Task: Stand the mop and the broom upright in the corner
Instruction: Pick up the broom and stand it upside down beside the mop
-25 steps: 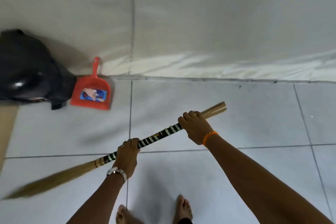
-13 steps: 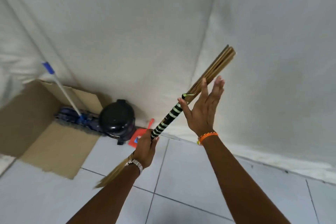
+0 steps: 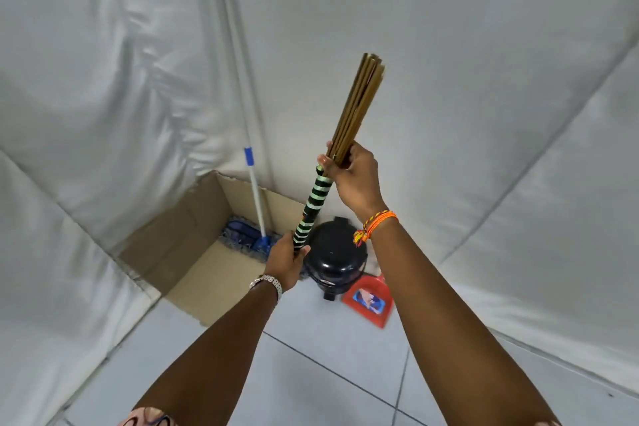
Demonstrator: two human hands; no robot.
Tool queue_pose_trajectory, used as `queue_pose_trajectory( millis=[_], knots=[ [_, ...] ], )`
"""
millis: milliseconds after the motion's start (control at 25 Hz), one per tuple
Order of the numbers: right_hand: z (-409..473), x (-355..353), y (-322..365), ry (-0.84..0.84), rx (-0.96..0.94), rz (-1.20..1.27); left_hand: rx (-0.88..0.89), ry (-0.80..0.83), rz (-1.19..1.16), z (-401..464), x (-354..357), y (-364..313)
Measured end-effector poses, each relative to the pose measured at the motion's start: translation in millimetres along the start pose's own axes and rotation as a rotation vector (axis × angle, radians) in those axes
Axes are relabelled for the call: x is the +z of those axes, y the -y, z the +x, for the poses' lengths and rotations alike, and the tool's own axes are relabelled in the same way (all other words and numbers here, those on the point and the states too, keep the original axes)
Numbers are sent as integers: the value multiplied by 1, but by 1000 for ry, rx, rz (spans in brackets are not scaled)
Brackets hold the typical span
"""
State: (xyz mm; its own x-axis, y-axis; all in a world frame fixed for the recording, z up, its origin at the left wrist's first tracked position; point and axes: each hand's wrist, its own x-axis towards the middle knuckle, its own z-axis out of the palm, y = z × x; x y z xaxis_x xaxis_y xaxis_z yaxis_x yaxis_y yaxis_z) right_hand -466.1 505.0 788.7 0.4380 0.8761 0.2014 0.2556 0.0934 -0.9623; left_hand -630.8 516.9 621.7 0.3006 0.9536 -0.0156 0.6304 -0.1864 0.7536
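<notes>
I hold the broom (image 3: pixel 316 199) nearly upright in front of me; its shaft is wrapped in black and pale green bands and bare brown sticks stick out at the top. My right hand (image 3: pixel 351 171) grips it just above the banded part. My left hand (image 3: pixel 287 261) grips it lower down, hiding the brush end behind my arm. The mop (image 3: pixel 254 190) stands in the corner, its white handle with a blue grip leaning on the white fabric wall and its blue head (image 3: pixel 243 235) on the cardboard.
Flattened cardboard (image 3: pixel 211 273) lines the corner floor and lower walls. A black round bin (image 3: pixel 333 258) stands just right of the mop head, with an orange dustpan (image 3: pixel 370 301) leaning beside it. White fabric walls (image 3: pixel 484 114) meet at the corner; the floor is pale tile (image 3: pixel 328 373).
The broom has swung from lying level to almost vertical. My right hand, flat against the sticks a moment ago, has closed around them. The view has turned toward the corner.
</notes>
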Motion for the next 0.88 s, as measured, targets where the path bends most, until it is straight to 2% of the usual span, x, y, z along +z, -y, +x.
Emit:
queue_pose_trajectory(
  millis=[200, 360, 640, 880],
  knots=[
    [19, 128, 33, 196, -109, -85, 14, -29, 132, 46, -105, 68],
    [49, 209, 42, 318, -162, -138, -57, -70, 103, 87, -156, 113],
    [137, 343, 23, 479, -204, -216, -90, 92, -46, 202, -214, 200],
    [220, 427, 4, 560, -137, -253, -88, 216, -18, 312, -254, 259]
  ],
)
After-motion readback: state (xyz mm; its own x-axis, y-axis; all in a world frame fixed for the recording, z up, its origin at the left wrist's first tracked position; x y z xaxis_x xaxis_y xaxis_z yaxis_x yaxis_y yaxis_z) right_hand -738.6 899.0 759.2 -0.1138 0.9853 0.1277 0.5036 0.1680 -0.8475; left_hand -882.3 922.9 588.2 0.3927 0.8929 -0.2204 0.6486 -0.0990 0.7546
